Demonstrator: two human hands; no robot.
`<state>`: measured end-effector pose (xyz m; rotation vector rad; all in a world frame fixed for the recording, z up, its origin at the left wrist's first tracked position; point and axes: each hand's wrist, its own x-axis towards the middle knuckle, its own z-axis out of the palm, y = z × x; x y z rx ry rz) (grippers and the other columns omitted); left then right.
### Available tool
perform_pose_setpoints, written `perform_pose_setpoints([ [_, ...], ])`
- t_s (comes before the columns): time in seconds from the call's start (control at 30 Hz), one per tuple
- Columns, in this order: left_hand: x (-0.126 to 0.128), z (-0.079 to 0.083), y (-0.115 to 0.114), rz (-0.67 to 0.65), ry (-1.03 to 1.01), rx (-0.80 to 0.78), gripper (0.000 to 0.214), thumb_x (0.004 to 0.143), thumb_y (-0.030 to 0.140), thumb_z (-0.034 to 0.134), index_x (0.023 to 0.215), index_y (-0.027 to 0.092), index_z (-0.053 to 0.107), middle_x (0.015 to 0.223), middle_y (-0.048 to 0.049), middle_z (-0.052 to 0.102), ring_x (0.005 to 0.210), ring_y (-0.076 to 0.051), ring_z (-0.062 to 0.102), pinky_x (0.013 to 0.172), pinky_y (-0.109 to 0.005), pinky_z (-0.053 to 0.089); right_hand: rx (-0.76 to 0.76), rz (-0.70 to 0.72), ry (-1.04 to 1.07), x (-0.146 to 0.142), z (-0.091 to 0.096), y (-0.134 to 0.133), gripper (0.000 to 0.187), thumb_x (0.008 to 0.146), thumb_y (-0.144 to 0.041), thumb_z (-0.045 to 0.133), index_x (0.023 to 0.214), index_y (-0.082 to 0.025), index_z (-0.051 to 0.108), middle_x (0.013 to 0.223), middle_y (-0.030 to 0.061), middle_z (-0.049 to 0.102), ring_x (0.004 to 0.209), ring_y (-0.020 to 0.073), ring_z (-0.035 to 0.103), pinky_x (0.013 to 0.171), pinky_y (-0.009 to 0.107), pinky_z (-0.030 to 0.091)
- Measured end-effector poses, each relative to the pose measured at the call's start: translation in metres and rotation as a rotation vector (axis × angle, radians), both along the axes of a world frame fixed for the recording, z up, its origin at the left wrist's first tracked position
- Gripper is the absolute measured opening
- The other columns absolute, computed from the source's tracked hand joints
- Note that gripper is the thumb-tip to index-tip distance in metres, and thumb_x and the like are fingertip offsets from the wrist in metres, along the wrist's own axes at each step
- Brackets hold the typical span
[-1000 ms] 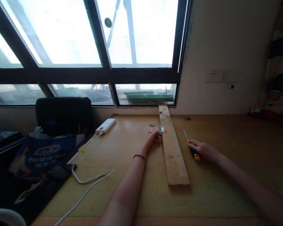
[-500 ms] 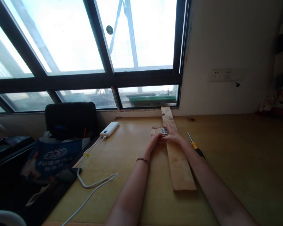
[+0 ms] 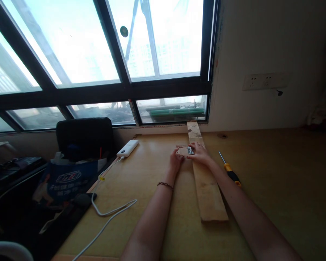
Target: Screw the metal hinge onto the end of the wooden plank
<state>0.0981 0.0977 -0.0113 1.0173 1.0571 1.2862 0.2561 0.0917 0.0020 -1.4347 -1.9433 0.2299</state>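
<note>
My left hand (image 3: 176, 159) is closed around the left end of a small piece of wood (image 3: 182, 151). A silver metal hinge (image 3: 190, 150) lies against the right part of that piece. My right hand (image 3: 201, 154) is closed at the hinge side, thumb and fingers at its edges; its grip on the wood behind is partly hidden. Both hands are over a long wooden plank (image 3: 210, 194), which lies lengthwise on the table. To the right of my right forearm rests a screwdriver (image 3: 230, 170) with a yellow and black handle.
A white power bank (image 3: 127, 148) with a white cable (image 3: 108, 216) lies on the left of the wooden table (image 3: 152, 174). Beyond the left edge are a black chair (image 3: 84, 136) and a blue bag (image 3: 66, 185). The window (image 3: 163, 85) and a wall socket (image 3: 266, 81) are behind.
My left hand has shifted from near the hinge to the left end of the small wooden piece, uncovering more of its face. My right hand stays at the hinge.
</note>
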Motion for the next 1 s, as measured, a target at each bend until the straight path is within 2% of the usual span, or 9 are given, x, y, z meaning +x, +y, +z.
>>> perform_pose_setpoints([
  [0.07,-0.001,0.003,-0.006,0.331,0.105,0.091,0.032,0.083,0.029,0.035,0.112,0.02,0.045,0.116,-0.0084,0.052,0.112,-0.017,0.047,0.084,-0.028,0.041,-0.008,-0.005,-0.004,0.0,-0.001,0.0,0.064,0.052,-0.039,0.075,0.107,-0.019,0.051,0.115,0.0092,0.056,0.107,0.0256,0.049,0.091,0.04,0.036],
  [0.1,-0.001,0.004,-0.011,0.457,0.175,0.162,0.034,0.083,0.03,0.037,0.115,0.021,0.043,0.122,-0.0092,0.047,0.118,-0.019,0.041,0.089,-0.03,0.038,-0.009,-0.007,-0.006,0.0,-0.001,0.0,0.064,0.051,-0.039,0.075,0.107,-0.019,0.05,0.115,0.0092,0.056,0.107,0.0258,0.049,0.09,0.04,0.036],
  [0.17,0.003,0.004,-0.021,0.565,0.409,0.357,0.036,0.077,0.03,0.049,0.112,0.021,0.047,0.126,-0.0104,0.043,0.124,-0.022,0.032,0.098,-0.035,0.028,-0.004,-0.01,-0.006,0.0,-0.001,0.0,0.064,0.052,-0.04,0.074,0.107,-0.019,0.05,0.114,0.0093,0.056,0.106,0.0261,0.049,0.09,0.04,0.036],
  [0.27,0.015,0.004,-0.035,0.498,0.779,0.632,0.029,0.066,0.024,0.062,0.095,0.022,0.058,0.12,-0.009,0.048,0.123,-0.027,0.03,0.102,-0.041,0.016,0.017,-0.016,-0.008,-0.001,-0.002,0.0,0.059,0.056,-0.039,0.07,0.107,-0.018,0.049,0.113,0.0092,0.057,0.105,0.0257,0.049,0.091,0.039,0.035],
  [0.37,0.023,0.004,-0.039,0.444,0.936,0.655,0.018,0.066,0.022,0.063,0.084,0.024,0.063,0.114,-0.0068,0.052,0.121,-0.029,0.031,0.101,-0.046,0.012,0.036,-0.023,-0.019,-0.002,-0.003,0.0,0.055,0.059,-0.034,0.066,0.108,-0.018,0.048,0.114,0.009,0.057,0.106,0.0252,0.048,0.092,0.038,0.034],
  [0.6,0.022,0.003,-0.033,0.446,0.993,0.509,0.008,0.068,0.029,0.062,0.075,0.027,0.066,0.111,-0.0024,0.056,0.118,-0.028,0.031,0.098,-0.05,0.012,0.029,-0.035,-0.029,-0.003,-0.002,-0.002,0.057,0.058,-0.038,0.066,0.108,-0.017,0.048,0.113,0.0091,0.057,0.106,0.0256,0.047,0.09,0.038,0.034],
  [0.77,0.023,0.003,-0.035,0.453,1.01,0.503,0.008,0.068,0.032,0.063,0.075,0.032,0.068,0.112,0.0013,0.056,0.118,-0.026,0.031,0.099,-0.051,0.011,0.016,-0.031,-0.035,-0.003,-0.001,-0.002,0.058,0.058,-0.038,0.067,0.109,-0.018,0.048,0.113,0.0091,0.057,0.106,0.0252,0.047,0.09,0.037,0.034],
  [1.0,0.022,0.0,-0.032,0.451,0.994,0.521,0.009,0.067,0.034,0.065,0.075,0.034,0.069,0.112,0.0018,0.057,0.118,-0.027,0.031,0.1,-0.055,0.008,0.014,-0.048,-0.059,-0.004,0.001,-0.005,0.055,0.058,-0.034,0.066,0.109,-0.019,0.048,0.112,0.0076,0.058,0.104,0.0254,0.046,0.09,0.038,0.033],
])
